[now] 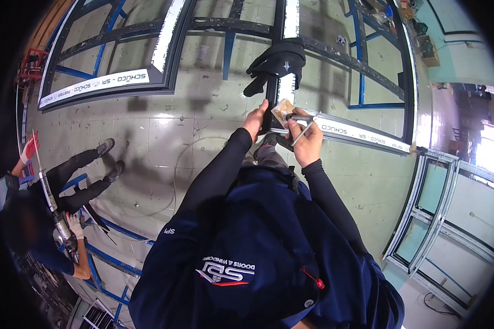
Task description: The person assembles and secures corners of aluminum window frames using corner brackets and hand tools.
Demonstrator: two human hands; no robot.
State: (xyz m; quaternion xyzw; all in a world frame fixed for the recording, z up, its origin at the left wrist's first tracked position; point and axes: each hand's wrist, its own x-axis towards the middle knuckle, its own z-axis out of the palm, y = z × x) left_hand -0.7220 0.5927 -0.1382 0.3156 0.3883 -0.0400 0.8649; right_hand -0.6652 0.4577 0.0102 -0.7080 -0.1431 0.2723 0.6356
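Observation:
My left hand (256, 118) grips the near end of a dark aluminium frame bar (278, 66) that runs away from me. Against that bar end it also steadies a small tan plastic bag (282, 111). My right hand (307, 134) is closed around a thin metal tool (302, 125) with its tip at the bag. A black cloth or glove (277, 63) is draped over the bar just beyond my hands. Both arms are in black sleeves under a dark blue vest.
Large dark window frames with white protective tape (101, 85) lie on blue stands over a tiled floor (164, 137). Another person (44, 219) at the left holds a long caulking gun (52, 203). Pale frames (433, 208) lean at the right.

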